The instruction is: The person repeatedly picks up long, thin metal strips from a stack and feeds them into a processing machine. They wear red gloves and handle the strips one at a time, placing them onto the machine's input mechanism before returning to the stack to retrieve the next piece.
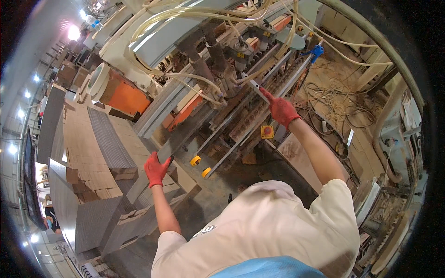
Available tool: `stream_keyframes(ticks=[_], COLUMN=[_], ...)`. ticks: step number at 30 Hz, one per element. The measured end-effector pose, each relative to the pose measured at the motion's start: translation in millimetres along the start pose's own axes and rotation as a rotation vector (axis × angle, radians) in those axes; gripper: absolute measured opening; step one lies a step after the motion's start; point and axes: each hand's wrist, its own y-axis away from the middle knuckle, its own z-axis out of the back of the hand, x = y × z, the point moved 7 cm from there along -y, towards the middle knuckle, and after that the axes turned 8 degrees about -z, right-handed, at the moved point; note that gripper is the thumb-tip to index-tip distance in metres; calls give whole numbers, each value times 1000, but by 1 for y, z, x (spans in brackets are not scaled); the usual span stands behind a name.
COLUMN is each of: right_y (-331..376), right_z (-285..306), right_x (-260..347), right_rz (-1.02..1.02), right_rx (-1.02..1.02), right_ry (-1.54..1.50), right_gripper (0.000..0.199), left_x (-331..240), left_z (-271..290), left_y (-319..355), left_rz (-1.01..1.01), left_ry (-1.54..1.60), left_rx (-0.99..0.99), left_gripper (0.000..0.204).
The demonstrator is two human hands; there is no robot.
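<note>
My left hand (156, 170), in a red glove, is closed around a long narrow grey board (178, 139) beside the stacked boards. Its thumb lies along one side, and the board's far end reaches in under the machine head (211, 69). My right hand (282, 111), also red-gloved, is over the machine's rails. Its index finger is stretched out to the end of a pale metal bar with holes (256, 86), and the other fingers are curled with nothing visible in them. Whether the fingertip presses on the bar I cannot tell.
Tall stacks of boards (99, 148) stand on the left. Two rails end in yellow rollers (206, 172) near me. A red button on a yellow box (267, 132) sits below my right hand. Clear hoses (185, 14) loop overhead. Loose cords (333, 99) lie at the right.
</note>
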Motion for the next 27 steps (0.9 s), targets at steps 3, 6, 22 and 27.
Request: stream_keyframes(ticks=[3,6,22,27], right_y=[0,0,-5,-10], right_z=[2,1,-7,-9], right_x=[0,-1,-13,-4], right_rz=[-14,-12,37,45], right_rx=[14,12,-19,50], right_ry=[-38,-22,-104,-108], right_gripper=[87,89,81,91], left_x=[-3,-1,0,3], left_z=[2,-2,16,12], left_y=[0,-2,4,14], left_rz=[-57,9,37,141], left_ry=[-47,-32,30,-21], left_rx=[-81,16,-55,141], left_gripper=[56,55,67,77])
